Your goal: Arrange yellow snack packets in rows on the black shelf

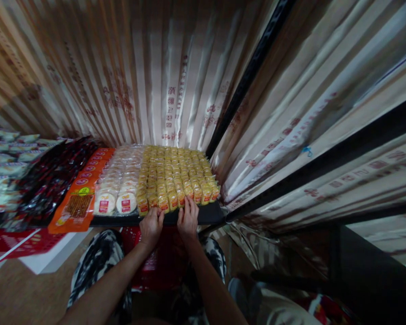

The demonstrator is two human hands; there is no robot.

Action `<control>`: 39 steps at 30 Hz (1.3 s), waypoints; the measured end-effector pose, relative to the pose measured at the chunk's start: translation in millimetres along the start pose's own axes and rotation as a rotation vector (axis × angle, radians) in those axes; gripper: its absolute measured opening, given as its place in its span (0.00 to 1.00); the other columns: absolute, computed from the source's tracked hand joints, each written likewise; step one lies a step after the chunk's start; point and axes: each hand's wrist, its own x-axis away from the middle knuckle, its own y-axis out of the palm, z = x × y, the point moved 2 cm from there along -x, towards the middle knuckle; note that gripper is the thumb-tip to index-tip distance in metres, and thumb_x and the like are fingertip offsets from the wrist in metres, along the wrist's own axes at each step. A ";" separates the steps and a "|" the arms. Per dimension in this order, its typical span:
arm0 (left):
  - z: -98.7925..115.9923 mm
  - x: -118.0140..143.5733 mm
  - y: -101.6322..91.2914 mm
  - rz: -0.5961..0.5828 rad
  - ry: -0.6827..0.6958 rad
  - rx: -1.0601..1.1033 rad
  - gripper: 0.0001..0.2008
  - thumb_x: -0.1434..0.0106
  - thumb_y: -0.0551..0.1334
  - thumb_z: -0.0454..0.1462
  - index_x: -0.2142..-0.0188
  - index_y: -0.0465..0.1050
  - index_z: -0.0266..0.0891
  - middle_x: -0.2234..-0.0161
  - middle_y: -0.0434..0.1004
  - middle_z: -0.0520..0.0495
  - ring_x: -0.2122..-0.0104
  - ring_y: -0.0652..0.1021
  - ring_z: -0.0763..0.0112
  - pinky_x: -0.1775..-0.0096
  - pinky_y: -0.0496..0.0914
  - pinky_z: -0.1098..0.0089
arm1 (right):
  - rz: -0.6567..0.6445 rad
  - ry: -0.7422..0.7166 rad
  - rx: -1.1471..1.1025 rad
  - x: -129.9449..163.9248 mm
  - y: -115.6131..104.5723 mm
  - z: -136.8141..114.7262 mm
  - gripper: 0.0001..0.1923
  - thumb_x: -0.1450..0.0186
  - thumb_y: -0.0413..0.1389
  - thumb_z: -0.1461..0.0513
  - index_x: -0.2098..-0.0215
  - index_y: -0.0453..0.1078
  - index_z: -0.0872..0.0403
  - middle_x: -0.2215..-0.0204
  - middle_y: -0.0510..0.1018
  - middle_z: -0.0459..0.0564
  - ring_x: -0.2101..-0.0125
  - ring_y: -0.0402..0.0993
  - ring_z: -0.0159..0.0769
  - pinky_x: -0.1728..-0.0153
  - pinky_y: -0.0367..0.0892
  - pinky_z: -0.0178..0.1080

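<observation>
Rows of small yellow snack packets (176,174) in clear wrap with red labels fill the right part of a black shelf (122,220). At the front row, my left hand (151,225) is closed, its fingertips gripping the lower edge of a packet. Just to its right, my right hand (188,219) has thumb and fingers around another front packet, with the fingertips on its face. The wrists are below the shelf edge. Beside the yellow rows stand two rows of round white wrapped cakes (126,203) with red labels.
Left of the cakes lie orange snack bags (75,203), dark shiny packets (50,180) and white packets (6,169). Pale printed curtain cloth (176,81) hangs behind. A black post (246,81) rises at the right. Red baskets (20,241) sit below the shelf, one between my knees.
</observation>
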 end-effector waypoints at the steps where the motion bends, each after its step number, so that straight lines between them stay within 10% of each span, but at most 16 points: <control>1: -0.2 1.2 0.6 0.012 0.014 0.009 0.08 0.36 0.53 0.38 0.67 0.68 0.40 0.69 0.76 0.49 0.69 0.76 0.71 0.69 0.64 0.75 | 0.006 0.000 -0.003 -0.2 0.0 0.6 0.23 0.33 0.42 0.63 0.40 0.54 0.58 0.46 0.63 0.62 0.45 0.56 0.44 0.49 0.60 0.52; 13: -9.6 16.0 -2.7 0.068 0.183 0.174 0.14 0.35 0.46 0.33 0.60 0.70 0.39 0.64 0.76 0.46 0.62 0.76 0.70 0.58 0.69 0.72 | 0.035 -0.085 0.005 4.8 -6.5 -2.6 0.22 0.33 0.43 0.61 0.41 0.55 0.55 0.43 0.59 0.62 0.42 0.53 0.47 0.50 0.59 0.55; 21: -23.8 24.8 -41.0 0.305 0.069 0.150 0.15 0.38 0.50 0.33 0.53 0.66 0.33 0.53 0.65 0.37 0.50 0.68 0.60 0.48 0.65 0.60 | -0.014 -0.145 -0.043 14.2 -7.2 -34.6 0.21 0.33 0.43 0.62 0.42 0.57 0.56 0.44 0.61 0.62 0.43 0.54 0.45 0.49 0.59 0.53; 28: -37.2 17.5 -52.1 0.084 0.023 0.183 0.22 0.41 0.51 0.31 0.46 0.60 0.38 0.45 0.60 0.41 0.45 0.64 0.61 0.44 0.62 0.61 | -0.040 -0.158 -0.113 38.2 -11.6 -57.9 0.20 0.33 0.44 0.64 0.43 0.58 0.57 0.46 0.64 0.61 0.45 0.57 0.42 0.49 0.61 0.50; 39: -42.5 32.8 -58.3 0.030 0.005 0.205 0.22 0.39 0.50 0.32 0.45 0.60 0.34 0.41 0.57 0.39 0.42 0.61 0.60 0.42 0.60 0.59 | -0.044 0.017 -0.066 79.4 -40.6 -25.0 0.20 0.33 0.40 0.62 0.46 0.61 0.57 0.48 0.66 0.59 0.46 0.60 0.42 0.48 0.60 0.50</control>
